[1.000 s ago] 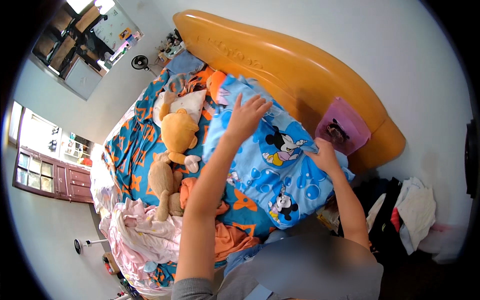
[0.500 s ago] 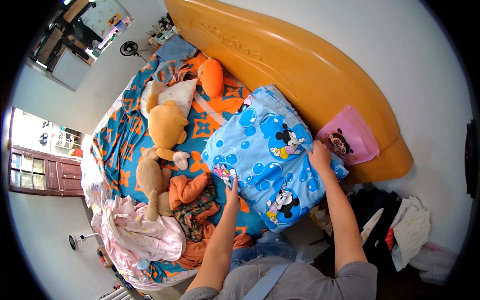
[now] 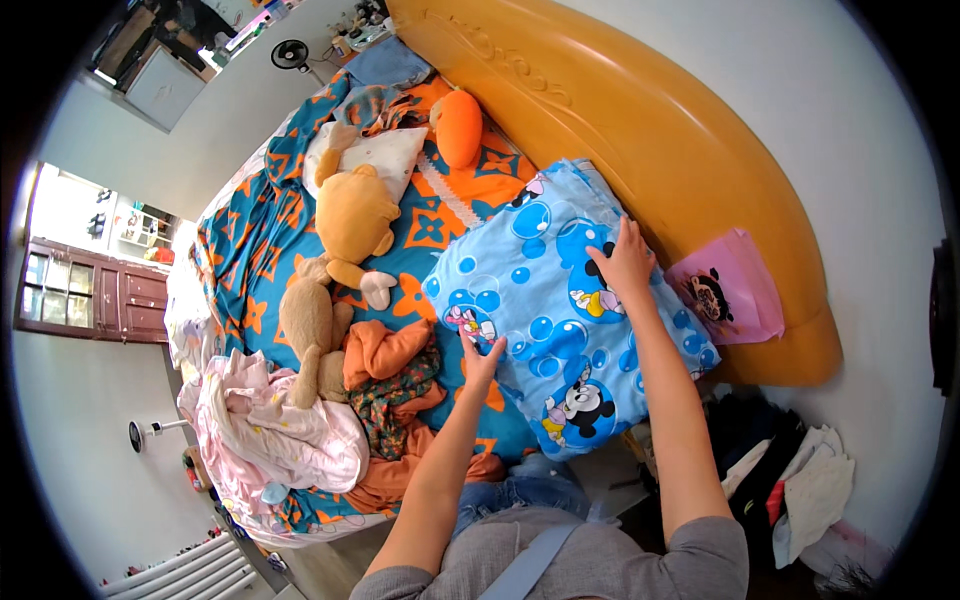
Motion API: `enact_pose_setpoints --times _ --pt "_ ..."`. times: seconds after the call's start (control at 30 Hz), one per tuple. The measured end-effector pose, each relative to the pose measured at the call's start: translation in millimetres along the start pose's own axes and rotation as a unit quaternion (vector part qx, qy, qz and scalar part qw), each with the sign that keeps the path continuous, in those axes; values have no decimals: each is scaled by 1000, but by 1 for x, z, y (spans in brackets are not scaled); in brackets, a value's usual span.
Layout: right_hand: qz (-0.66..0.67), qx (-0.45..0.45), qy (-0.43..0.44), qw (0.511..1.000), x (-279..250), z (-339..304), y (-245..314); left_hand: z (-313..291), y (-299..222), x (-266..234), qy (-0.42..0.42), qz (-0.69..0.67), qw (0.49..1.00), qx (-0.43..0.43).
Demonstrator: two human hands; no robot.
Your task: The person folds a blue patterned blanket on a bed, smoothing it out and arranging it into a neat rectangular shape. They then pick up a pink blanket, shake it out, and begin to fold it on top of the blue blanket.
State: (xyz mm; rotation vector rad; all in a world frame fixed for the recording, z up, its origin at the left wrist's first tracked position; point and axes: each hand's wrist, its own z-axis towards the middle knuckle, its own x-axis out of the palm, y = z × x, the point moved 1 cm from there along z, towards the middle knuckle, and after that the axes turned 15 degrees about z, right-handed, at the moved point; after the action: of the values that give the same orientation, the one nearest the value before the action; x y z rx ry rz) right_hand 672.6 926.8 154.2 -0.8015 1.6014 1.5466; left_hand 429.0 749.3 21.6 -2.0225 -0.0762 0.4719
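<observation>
A light-blue folded quilt [image 3: 545,290], printed with bubbles and cartoon mice, lies on the bed against the headboard. On its upper right side my right hand [image 3: 625,264] rests with fingers spread over the cloth. My left hand [image 3: 482,364] touches the quilt's left edge, thumb and fingers apart. Neither hand has the fabric closed in its fingers. Beyond the quilt's right side, a pink bag [image 3: 735,290] with a cartoon picture leans on the headboard.
The wooden headboard [image 3: 640,110] curves along the right. Left of the quilt lie a yellow plush toy [image 3: 355,215], a brown plush toy [image 3: 305,320], an orange cushion [image 3: 459,130] and pink bedding [image 3: 285,420]. Clothes [image 3: 790,480] are heaped at the lower right.
My right hand has released the quilt's right edge and moved up onto its top, fingers spreading. My left thumb has opened away from the fingers. The view has shifted slightly.
</observation>
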Motion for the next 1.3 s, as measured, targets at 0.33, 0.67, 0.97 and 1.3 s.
enact_pose_setpoints --times 0.33,0.67,0.97,1.3 --pt "44 -187 -144 971 -12 40 -15 0 -12 0 -55 159 975 143" --pt "2 54 -35 998 36 50 -53 6 4 13 -84 65 994 37" --pt "66 94 8 993 66 53 -68 41 35 11 -14 -126 983 -136" --pt "224 63 -67 970 98 32 -62 8 7 -8 -110 -193 973 -59"
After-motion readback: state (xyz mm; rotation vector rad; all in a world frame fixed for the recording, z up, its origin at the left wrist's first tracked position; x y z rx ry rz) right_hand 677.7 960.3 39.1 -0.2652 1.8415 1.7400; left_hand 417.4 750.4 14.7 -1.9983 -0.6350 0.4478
